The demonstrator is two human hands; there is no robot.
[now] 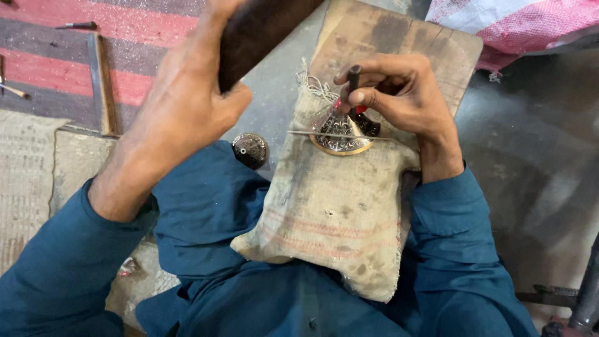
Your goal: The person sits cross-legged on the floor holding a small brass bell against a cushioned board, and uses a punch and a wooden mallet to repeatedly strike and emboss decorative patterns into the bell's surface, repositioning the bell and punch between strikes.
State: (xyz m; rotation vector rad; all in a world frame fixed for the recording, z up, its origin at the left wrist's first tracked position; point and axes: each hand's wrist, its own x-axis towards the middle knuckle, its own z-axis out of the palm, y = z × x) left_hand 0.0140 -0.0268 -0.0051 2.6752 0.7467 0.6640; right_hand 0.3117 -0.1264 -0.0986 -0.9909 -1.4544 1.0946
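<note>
My left hand (181, 93) is raised and grips a dark wooden block (262, 28) by its lower end. My right hand (405, 93) pinches a thin dark punch (354, 78) upright, its tip on a round engraved brass piece (340, 142). A thin metal rod (299, 132) lies across that piece. The brass piece rests on a stuffed burlap sack (331, 206) that lies over my lap in blue cloth. Behind the sack stands a worn wooden board (387, 34). A small dark round engraved piece (250, 150) sits just left of the sack.
A flat metal bar (100, 81) lies on a red and grey striped mat (56, 62) at the upper left, with small tools (75, 25) near it. A pink and white woven bag (518, 19) lies at the top right. A metal pipe (586, 293) stands at the bottom right.
</note>
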